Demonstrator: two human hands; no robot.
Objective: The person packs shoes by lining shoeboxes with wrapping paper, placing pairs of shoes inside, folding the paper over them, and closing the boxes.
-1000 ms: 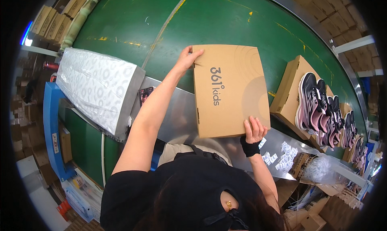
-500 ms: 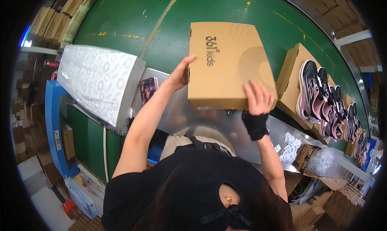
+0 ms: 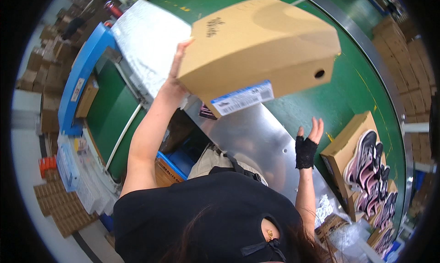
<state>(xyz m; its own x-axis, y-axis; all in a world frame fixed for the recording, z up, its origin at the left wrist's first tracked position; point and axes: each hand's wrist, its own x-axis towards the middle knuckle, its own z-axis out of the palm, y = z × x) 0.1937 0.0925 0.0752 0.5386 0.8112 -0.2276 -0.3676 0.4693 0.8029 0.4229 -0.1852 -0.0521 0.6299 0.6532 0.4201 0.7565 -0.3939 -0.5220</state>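
A closed brown cardboard shoebox (image 3: 261, 43) is held up in the air, tilted, by my left hand (image 3: 178, 75), which grips its left end. On the box's near side are a white and blue label (image 3: 242, 98) and a dark round hole. My right hand (image 3: 311, 133), in a black wrist band, is off the box, fingers apart and holding nothing. It hovers over the bench, nearest to another shoebox (image 3: 341, 148) at the right. Black and pink sneakers (image 3: 364, 162) rest on and along that row of boxes.
Below the held box lies a shiny metal work surface (image 3: 256, 139) beside the green belt (image 3: 293, 114). A plastic-wrapped white stack (image 3: 153, 38) sits at the left, near a blue machine frame (image 3: 82, 75). Small white packets (image 3: 324, 208) and a bag of clear plastic (image 3: 348, 235) are at the lower right.
My right hand has let go of the shoebox and moved right. My left hand has raised and tilted the box, bringing its labelled side into view. The whole view has turned.
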